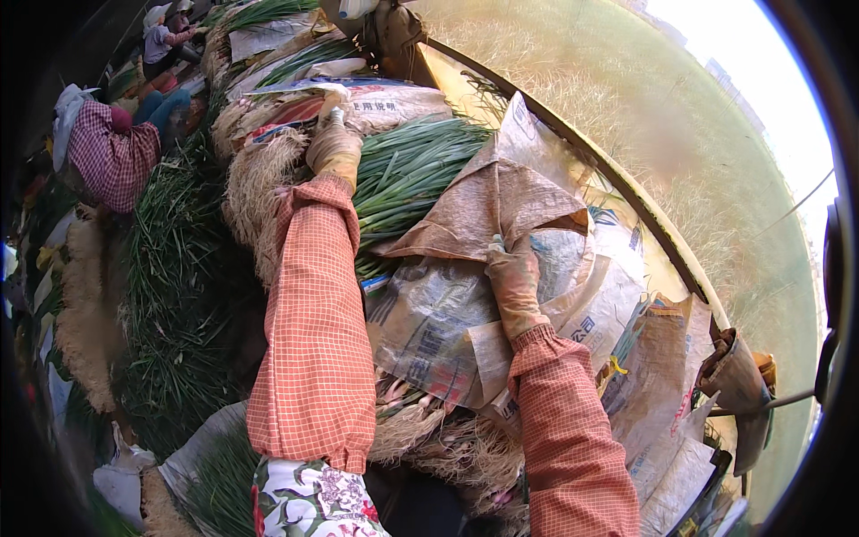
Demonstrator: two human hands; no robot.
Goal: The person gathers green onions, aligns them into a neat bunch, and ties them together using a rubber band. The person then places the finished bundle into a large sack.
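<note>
My left hand [337, 144], in a dirty glove, grips the edge of a woven plastic sack [396, 104] above a pile of green onions with pale roots. My right hand [515, 278], gloved too, holds the near edge of a brown woven sack [493, 205]. Between the two hands the green onion leaves [416, 171] show, their roots [262, 181] pointing left. A printed, translucent sack [436, 322] lies under and beside my right hand, over more green onions whose roots [470, 456] stick out below it.
A yellow metal rim [644, 201] curves along the right, with dry grass [604, 87] beyond. More green onions [174, 282] lie in a dark heap at left. A person in a checked shirt [114, 154] bends there; others [164, 43] sit farther back. Loose sacks [658, 396] lie at lower right.
</note>
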